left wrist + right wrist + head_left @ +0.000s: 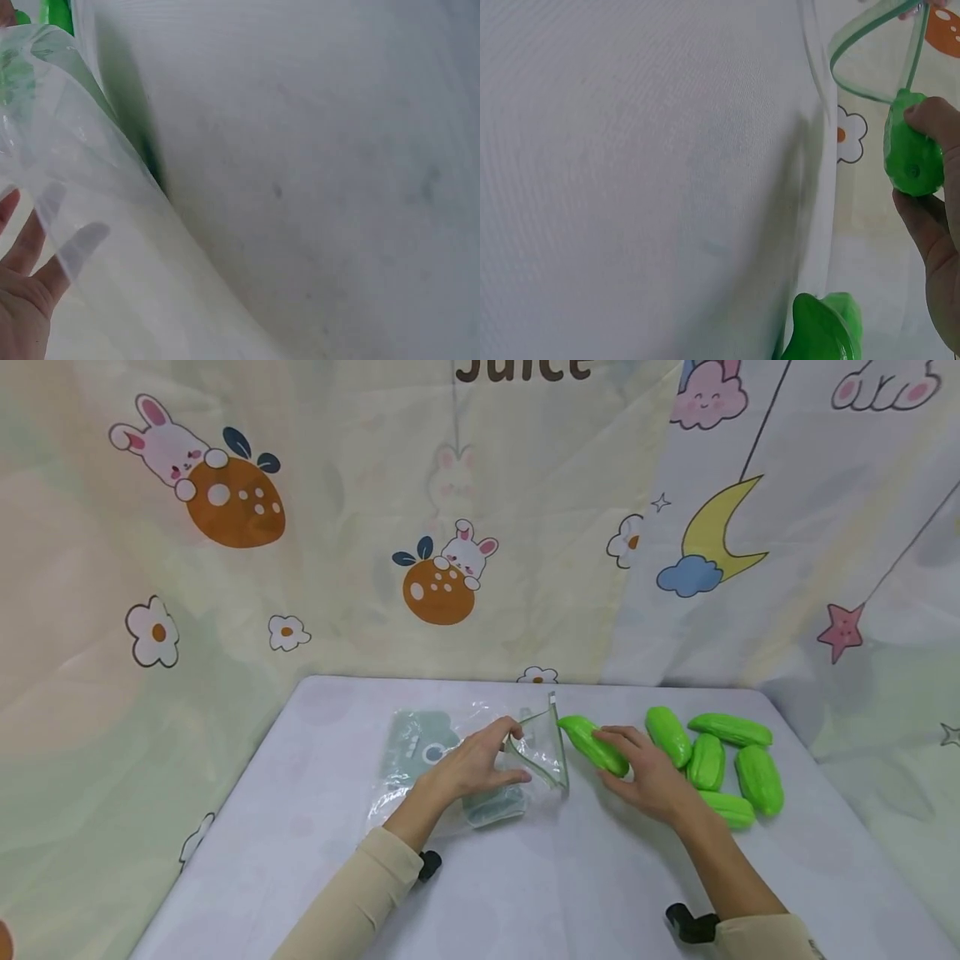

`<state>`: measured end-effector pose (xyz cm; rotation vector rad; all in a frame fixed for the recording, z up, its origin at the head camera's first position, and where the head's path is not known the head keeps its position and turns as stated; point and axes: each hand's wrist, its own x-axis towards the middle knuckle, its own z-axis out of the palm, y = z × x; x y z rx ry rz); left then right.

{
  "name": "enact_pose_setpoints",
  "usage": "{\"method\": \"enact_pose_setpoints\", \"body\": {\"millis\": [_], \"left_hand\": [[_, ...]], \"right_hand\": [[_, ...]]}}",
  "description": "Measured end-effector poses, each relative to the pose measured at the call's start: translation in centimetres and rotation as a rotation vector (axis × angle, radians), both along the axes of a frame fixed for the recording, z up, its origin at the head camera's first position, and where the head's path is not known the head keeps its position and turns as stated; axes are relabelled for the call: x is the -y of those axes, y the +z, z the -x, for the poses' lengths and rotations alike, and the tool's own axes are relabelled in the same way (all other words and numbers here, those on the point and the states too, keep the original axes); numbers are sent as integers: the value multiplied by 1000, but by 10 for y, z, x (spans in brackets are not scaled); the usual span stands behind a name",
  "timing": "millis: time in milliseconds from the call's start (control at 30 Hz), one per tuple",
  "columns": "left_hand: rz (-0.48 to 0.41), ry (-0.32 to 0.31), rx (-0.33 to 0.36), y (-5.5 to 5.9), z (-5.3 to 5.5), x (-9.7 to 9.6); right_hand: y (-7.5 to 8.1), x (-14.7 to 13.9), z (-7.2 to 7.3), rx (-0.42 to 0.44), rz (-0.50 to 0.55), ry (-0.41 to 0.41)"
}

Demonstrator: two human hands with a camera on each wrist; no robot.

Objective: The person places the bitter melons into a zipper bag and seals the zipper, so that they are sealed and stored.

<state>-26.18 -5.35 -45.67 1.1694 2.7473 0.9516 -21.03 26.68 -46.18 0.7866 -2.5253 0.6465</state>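
My right hand (648,772) holds a bright green, lumpy bitter melon (592,745) between thumb and fingers. Its narrow tip is right at the green-edged mouth of a clear zip bag (546,752); the right wrist view shows that mouth (862,95) spread into a loop beside the melon (913,154). On the other side of the mouth is my left hand (472,764), its thumb and fingers spread apart against the bag. Through the clear plastic (135,217), the left wrist view shows fingers (79,244) stretched out.
Several more green bitter melons (759,778) lie in a group at the table's right, close to my right hand. A flat clear plastic package with pale green print (408,752) lies under and behind my left hand. A patterned cloth (337,527) hangs behind the white table (300,827).
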Motion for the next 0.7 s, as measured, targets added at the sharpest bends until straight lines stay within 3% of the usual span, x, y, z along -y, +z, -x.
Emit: {"method": "enact_pose_setpoints", "body": {"millis": [367,567,700], "left_hand": [[-10,-23,-6,-3,0,-1],[-19,-38,-9,-3,-1,-1],[-30,-59,-33,-4,-1,-3]], "right_hand": [[0,9,1,37,-22,60],[-4,16,7,9,27,101],[-7,19,10,40,56,80]]}}
